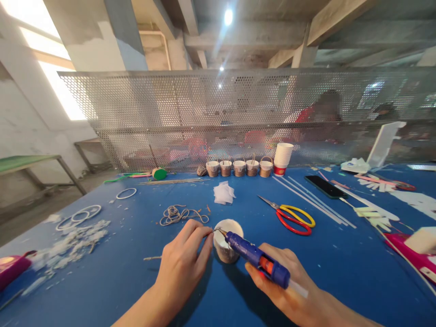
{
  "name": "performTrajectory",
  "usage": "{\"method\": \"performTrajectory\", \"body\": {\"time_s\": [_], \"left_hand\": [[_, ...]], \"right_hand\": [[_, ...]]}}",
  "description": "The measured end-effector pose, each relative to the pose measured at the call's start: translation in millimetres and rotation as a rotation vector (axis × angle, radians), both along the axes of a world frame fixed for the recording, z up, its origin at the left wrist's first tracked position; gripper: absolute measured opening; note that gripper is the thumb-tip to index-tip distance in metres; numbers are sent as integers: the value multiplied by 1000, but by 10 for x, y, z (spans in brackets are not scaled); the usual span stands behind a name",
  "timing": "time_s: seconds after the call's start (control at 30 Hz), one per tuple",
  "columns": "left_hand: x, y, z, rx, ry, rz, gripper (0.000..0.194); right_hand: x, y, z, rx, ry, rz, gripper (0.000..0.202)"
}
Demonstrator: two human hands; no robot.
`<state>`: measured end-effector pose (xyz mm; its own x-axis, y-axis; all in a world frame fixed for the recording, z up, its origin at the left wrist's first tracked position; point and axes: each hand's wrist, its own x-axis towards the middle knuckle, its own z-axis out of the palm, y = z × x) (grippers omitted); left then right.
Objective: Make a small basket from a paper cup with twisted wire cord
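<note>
One glue gun [252, 254] opened the count, six brown-and-white cups [226, 255] were in, five in a row, one out front, then came one paper-cup stack [283, 158], three white rings [124, 199], three long strips [307, 200], one pair of red-and-yellow scissors [281, 211], one black phone [325, 186].

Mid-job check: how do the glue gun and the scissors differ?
The glue gun is gripped in the right hand; the scissors lie on the table. The gun is mostly blue; the scissors have one red and one yellow handle. Both tips point toward the upper left of the picture.
</note>
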<state>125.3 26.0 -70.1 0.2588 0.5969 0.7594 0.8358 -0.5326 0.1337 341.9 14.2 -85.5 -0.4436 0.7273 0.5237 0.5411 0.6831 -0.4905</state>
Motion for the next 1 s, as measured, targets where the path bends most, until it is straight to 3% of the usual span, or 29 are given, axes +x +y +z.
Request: {"method": "performTrajectory", "body": {"time_s": [0.63, 1.0], "left_hand": [[-4, -1, 38, -96, -10, -1, 25], [-12, -1, -32, 67, 110, 38, 22]], "right_hand": [[6, 2, -1, 1, 41, 29, 16], [-3, 28, -3, -14, 14, 16, 20]]}}
